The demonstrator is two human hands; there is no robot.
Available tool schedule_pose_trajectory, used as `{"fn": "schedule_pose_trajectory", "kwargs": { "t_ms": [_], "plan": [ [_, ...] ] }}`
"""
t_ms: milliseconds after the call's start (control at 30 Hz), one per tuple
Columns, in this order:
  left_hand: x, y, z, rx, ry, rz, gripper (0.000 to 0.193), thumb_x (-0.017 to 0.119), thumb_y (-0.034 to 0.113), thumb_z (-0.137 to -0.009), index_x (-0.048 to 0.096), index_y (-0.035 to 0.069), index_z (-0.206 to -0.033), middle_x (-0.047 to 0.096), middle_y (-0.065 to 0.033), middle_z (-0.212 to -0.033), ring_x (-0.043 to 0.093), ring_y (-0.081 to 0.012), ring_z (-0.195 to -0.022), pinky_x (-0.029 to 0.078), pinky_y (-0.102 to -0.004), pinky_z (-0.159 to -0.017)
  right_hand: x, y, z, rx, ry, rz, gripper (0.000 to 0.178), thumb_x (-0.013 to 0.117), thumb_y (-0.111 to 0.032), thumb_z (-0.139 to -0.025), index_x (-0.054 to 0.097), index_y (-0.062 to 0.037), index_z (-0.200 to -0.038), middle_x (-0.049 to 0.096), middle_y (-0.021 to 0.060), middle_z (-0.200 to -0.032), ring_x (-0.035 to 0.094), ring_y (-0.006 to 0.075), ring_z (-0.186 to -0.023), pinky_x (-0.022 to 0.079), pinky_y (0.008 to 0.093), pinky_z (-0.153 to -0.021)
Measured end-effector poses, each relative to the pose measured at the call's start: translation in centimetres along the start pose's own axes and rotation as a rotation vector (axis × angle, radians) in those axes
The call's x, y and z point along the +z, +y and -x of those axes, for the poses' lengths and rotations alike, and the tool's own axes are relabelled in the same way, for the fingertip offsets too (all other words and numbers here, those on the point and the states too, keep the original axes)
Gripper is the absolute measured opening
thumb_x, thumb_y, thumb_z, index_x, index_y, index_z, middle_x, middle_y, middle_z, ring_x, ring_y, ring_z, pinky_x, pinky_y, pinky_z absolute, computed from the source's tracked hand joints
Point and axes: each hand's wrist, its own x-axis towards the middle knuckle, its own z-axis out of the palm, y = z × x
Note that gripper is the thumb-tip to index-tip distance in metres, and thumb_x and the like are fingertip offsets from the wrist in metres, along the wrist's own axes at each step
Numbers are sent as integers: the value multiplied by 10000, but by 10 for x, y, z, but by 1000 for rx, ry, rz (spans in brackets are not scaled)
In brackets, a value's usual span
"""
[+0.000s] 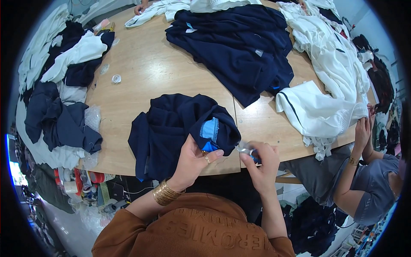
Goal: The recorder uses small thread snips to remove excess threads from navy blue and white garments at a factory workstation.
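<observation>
A crumpled navy garment (171, 128) with a light blue patch (210, 130) lies at the near edge of the wooden table (154, 68). My left hand (195, 160), with gold bangles at the wrist and a ring, pinches the garment's edge just below the blue patch. My right hand (261, 165) is beside it to the right, closed on a small blue-handled thread snipper (250, 153) whose metal tip points toward the garment.
A pile of navy garments (239, 43) lies at the table's far middle, white garments (329, 68) on the right. Mixed navy and white clothes (60, 94) hang over the left edge. A co-worker's hands (363, 130) hold white cloth at right. Thread spools (85, 182) sit below left.
</observation>
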Motion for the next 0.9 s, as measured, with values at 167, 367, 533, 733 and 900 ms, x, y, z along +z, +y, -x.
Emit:
{"fn": "schedule_pose_trajectory", "kwargs": {
  "t_ms": [167,367,533,733,900],
  "plan": [
    [0,-5,2,-40,-69,1,503,624,66,-845,376,5,-1279,508,-26,-1126,485,-86,-1025,409,-242,-900,16,-24,-8,264,94,-531,352,711,-125,-738,607,-67,-1069,364,-13,-617,366,86,-580,320,209,-531],
    [-46,-2,11,-83,15,-333,272,476,229,-952,578,-21,-985,550,37,-822,453,-32,-765,400,-189,-712,10,12,-12,468,22,-457,198,662,-67,-799,631,-27,-990,480,-13,-658,400,54,-597,350,196,-556],
    [-72,29,20,-48,29,-1008,330,605,145,-848,495,7,-1127,551,-114,-869,522,-156,-714,451,-265,-698,44,19,-4,554,-66,-505,191,675,-92,-797,632,-6,-961,547,8,-715,441,67,-607,390,202,-581],
    [-45,37,-12,350,-18,-938,497,688,98,-745,473,58,-1191,511,-101,-1048,523,-210,-964,435,-300,-811,87,6,-27,526,-19,-478,364,735,-199,-743,574,12,-992,552,28,-722,487,91,-652,418,222,-608],
    [-60,7,-44,129,28,-644,134,580,149,-865,537,27,-832,546,-16,-773,531,-176,-709,421,-280,-674,95,30,-25,566,32,-460,473,740,-280,-730,541,-8,-1062,542,50,-759,528,130,-710,433,234,-671]
  ]
}}
